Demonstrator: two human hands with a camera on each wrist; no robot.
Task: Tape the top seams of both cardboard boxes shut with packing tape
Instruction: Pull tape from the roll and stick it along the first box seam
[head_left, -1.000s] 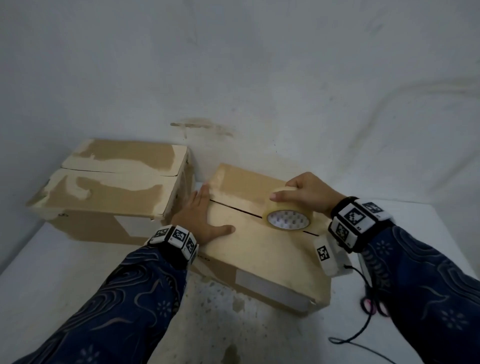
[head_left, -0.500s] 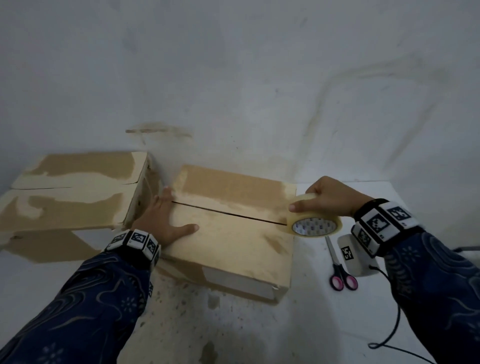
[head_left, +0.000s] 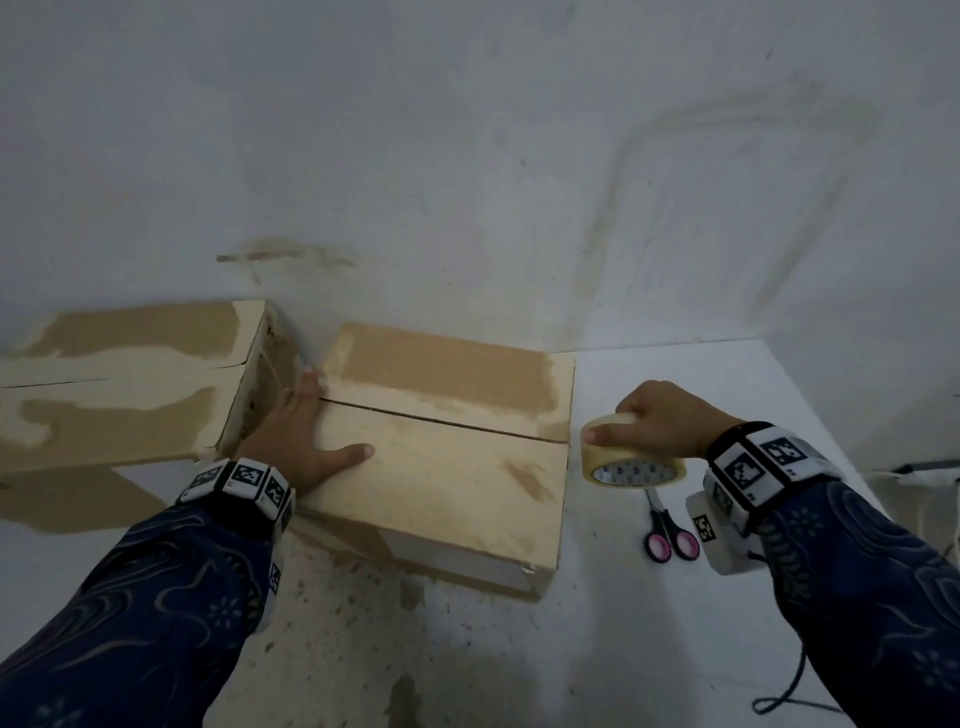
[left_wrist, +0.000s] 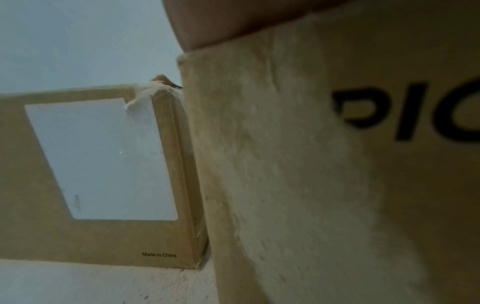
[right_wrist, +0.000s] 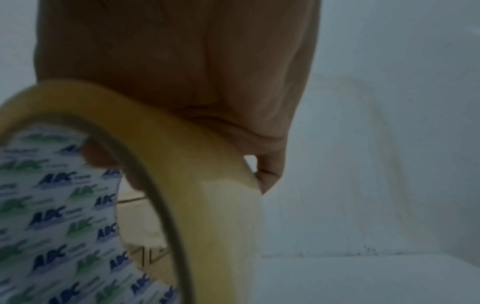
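Two cardboard boxes stand on the white table. The nearer box (head_left: 447, 467) is in the middle, its top seam running left to right as a dark slit. My left hand (head_left: 296, 441) lies flat on its left end, fingers straight, thumb spread. The second box (head_left: 119, 384) sits to the left against the wall, shown side-on as the second box (left_wrist: 98, 174) in the left wrist view. My right hand (head_left: 654, 426) grips a roll of clear packing tape (head_left: 631, 462) just past the nearer box's right edge, above the table. Up close the tape roll (right_wrist: 194, 185) shows a printed core.
Pink-handled scissors (head_left: 667, 535) lie on the table (head_left: 649, 649) under my right wrist. A black cable (head_left: 789, 696) trails at the lower right. The stained wall (head_left: 467, 182) stands close behind both boxes. The table's right edge is near my right forearm.
My right hand has carried the tape roll rightward along the seam and off the right end of the nearer box. The left hand has stayed pressed on the box's left end.
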